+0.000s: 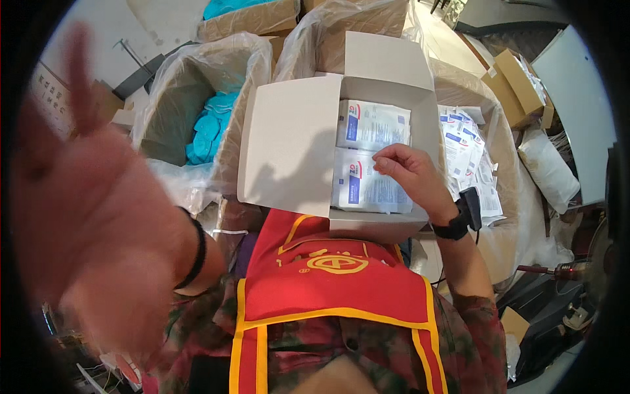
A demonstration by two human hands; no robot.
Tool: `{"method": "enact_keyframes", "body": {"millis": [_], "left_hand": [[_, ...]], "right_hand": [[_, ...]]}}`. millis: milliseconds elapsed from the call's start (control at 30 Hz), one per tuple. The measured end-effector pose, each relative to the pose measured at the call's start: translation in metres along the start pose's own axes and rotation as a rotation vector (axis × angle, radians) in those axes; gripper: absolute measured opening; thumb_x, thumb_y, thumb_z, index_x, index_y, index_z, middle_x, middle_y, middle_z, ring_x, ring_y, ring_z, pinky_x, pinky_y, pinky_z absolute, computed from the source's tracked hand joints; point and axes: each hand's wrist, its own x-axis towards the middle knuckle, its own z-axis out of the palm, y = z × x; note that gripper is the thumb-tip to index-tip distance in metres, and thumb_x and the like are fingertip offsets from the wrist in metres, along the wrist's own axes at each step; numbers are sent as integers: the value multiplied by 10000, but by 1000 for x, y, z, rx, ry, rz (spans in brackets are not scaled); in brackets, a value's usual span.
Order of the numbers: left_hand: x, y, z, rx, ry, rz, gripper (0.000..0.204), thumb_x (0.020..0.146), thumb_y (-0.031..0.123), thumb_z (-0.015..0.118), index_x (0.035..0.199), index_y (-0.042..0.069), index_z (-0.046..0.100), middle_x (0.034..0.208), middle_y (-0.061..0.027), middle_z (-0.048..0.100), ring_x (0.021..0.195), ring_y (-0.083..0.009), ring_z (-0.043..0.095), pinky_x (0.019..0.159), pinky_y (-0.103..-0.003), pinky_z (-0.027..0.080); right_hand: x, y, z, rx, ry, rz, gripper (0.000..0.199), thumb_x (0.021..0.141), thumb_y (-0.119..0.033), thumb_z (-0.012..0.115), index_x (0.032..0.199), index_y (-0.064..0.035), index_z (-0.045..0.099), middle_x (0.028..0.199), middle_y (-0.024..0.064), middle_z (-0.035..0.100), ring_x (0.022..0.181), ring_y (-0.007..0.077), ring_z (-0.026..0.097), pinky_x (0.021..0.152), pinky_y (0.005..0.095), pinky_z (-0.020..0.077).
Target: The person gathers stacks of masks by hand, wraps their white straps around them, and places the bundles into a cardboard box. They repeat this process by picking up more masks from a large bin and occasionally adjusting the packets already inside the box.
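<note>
My left hand (111,223) is raised close in front at the left, large and blurred. At least one of its fingers is stretched upward, and nothing shows in it. Over an open white cardboard box (292,148) is my right hand (415,176), its thumb and forefinger drawn together. Whether they pinch anything is too small to make out. Below those fingertips lies a flat white packet (357,194) with blue and red print. A second white packet (380,125) lies behind it in the box. The box flaps are folded outward.
Left of the box stands a plastic-lined carton (164,111) with turquoise pieces (213,128) in it. Another lined carton (499,243) at the right holds loose white packets (462,148). A brown carton (515,85) and a white bag (548,167) are farther right.
</note>
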Motion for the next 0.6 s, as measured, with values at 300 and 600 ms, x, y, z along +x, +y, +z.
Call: {"method": "enact_keyframes", "body": {"millis": [300, 600], "left_hand": [[-109, -75, 78, 613, -464, -345, 630, 733, 58, 683, 1320, 58, 452, 1293, -195, 491, 1177, -315, 493, 992, -401, 374], [-136, -100, 80, 589, -586, -460, 788, 670, -28, 693, 1377, 110, 375, 1441, -212, 324, 1322, -373, 337, 1059, -449, 296]], "right_hand": [[48, 58, 7, -854, -186, -194, 325, 812, -159, 650, 1080, 20, 606, 1012, 190, 633, 956, 336, 601, 838, 390, 475], [43, 73, 24, -990, -13, -273, 378, 708, -144, 727, 1037, 3, 614, 884, 163, 583, 906, 342, 569, 810, 431, 461]]}}
